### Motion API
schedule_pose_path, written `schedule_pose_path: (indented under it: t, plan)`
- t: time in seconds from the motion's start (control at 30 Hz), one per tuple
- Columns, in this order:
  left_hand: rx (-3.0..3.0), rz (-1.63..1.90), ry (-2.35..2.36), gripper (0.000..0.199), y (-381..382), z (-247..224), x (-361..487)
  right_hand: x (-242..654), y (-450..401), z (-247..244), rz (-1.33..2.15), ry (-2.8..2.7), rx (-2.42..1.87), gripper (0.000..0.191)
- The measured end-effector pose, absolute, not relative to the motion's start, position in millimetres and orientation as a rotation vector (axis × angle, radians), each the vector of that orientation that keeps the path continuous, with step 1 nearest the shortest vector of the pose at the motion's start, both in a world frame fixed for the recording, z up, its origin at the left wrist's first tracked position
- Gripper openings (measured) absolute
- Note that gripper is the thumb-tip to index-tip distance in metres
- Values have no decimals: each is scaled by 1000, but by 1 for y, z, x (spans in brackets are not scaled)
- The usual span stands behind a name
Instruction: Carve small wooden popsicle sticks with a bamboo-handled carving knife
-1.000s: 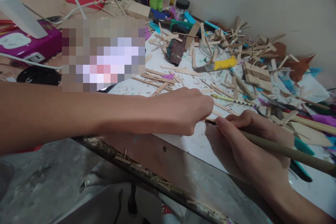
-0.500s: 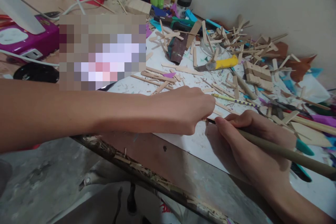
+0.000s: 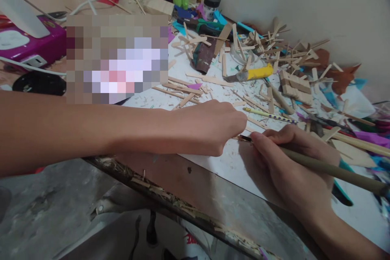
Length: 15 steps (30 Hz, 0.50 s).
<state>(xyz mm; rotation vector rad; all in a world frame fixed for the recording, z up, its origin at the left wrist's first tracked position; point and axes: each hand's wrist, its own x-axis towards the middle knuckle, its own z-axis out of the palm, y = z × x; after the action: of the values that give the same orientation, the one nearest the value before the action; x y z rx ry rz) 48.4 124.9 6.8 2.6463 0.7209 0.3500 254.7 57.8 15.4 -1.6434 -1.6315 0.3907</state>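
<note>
My left hand (image 3: 217,128) is closed with its knuckles up, low over the white sheet (image 3: 210,166). Its fingertips are hidden, and a thin sliver of wood shows just beyond them, so what it grips cannot be made out. My right hand (image 3: 295,166) pinches a slim tool with a long olive handle (image 3: 329,170) near its front end. The tool's short dark tip points left, close to the left hand's fingers. Partly behind the right wrist lies a teal-and-black handle (image 3: 343,193).
Wooden craft sticks (image 3: 295,59) are heaped along the wall. A yellow-handled cutter (image 3: 258,72), a dotted pencil (image 3: 271,115) and a stack of wood pieces (image 3: 295,87) lie behind my hands. On the left stands a purple power strip (image 3: 39,44) with white cables. The table edge (image 3: 170,199) runs below.
The view has shifted slightly. My right hand has drawn a little away from the left, so more of the tool's dark tip shows. The left hand keeps its closed pose.
</note>
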Motion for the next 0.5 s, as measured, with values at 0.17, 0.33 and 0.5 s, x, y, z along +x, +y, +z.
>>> schedule_pose_path:
  t: [0.17, 0.33, 0.5]
  plan:
    - [2628, 350, 718, 10, 125, 9, 48, 246, 57, 21, 384, -1660, -1640, 32]
    - [2614, 310, 740, 9, 126, 12, 48, 242, 57, 22, 359, -1667, -1641, 31]
    - [2615, 333, 729, 8, 126, 9, 48, 239, 57, 23, 320, -1709, -1613, 29]
